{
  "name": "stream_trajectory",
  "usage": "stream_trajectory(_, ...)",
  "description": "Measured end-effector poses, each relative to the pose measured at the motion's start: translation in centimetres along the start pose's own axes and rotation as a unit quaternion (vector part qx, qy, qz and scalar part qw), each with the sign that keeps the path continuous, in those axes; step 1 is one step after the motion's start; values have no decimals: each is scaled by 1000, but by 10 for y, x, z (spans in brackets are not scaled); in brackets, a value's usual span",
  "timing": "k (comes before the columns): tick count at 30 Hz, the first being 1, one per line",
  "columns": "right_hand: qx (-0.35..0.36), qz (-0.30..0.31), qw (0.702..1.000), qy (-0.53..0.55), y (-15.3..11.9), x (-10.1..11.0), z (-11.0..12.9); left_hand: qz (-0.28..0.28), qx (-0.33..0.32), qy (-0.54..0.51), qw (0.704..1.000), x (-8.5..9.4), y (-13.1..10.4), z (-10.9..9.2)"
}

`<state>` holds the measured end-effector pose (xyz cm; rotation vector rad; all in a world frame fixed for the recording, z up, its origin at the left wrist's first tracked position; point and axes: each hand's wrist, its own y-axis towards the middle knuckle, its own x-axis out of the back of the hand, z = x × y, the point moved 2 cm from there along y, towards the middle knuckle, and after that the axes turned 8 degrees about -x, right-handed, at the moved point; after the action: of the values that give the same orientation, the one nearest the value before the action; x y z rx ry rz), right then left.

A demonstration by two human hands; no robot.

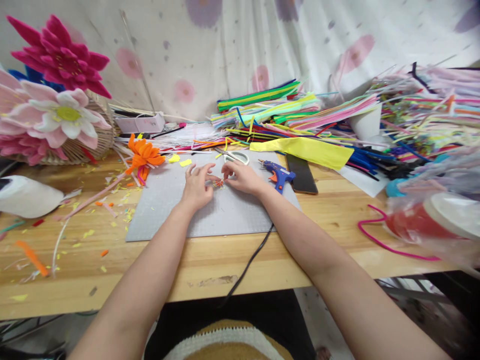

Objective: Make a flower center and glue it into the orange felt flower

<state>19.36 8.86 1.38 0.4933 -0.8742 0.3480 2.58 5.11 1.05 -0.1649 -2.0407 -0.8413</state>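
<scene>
From my end I watch a small tuft of thin strands (218, 184), red-orange with pale yellowish tips, fanned out like flower stamens over the middle of the gray cutting mat (225, 220). It sits between the left hand (198, 186) and the right hand (243, 177). My left view has the fingers spread, the index fingertip reaching the tuft; on the right they curl close together at its other edge. I cannot tell whether either pinches a strand.

Among containers, I see a slatted wicker basket (106, 140) at far left, fuzzy magenta, pink and white flowers (62, 60) crowding its front; whether they stand inside is hidden. A white paper cup (366, 123) leans among the pipe cleaners (300, 107), its inside out of my sight. Nearer right, clear plastic wraps a red, white-lidded jar (416, 220), contents unseen.
</scene>
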Motion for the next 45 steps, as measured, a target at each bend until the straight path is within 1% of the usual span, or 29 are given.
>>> stream_trajectory(12,-15,3,1000,-19,1,0,-2,42,18,16,999,-2,1,2)
stream_trajectory(18,-19,5,1000,-13,1,2,-9,40,20,9,999,-2,1,2)
stream_trajectory(22,-41,-6,999,6,1,8,-16,33,16,1,999,-2,1,2)
stream_trajectory(24,-49,-15,999,6,0,11,-15,32,14,1,999,-2,1,2)
stream_trajectory(26,-44,-10,999,-1,-1,11,-10,31,11,1,999,-1,1,1)
stream_trajectory(30,-23,36,999,-20,-5,4,4,16,10,0,1000,1,1,-1)
stream_trajectory(32,-25,46,998,-28,-6,0,7,6,6,-1,1000,2,1,-1)
stream_trajectory(38,-36,39,998,-23,-5,-5,4,22,10,3,1000,0,1,-1)
stream_trajectory(45,-42,29,999,-19,-4,-2,1,14,6,3,1000,1,1,-2)
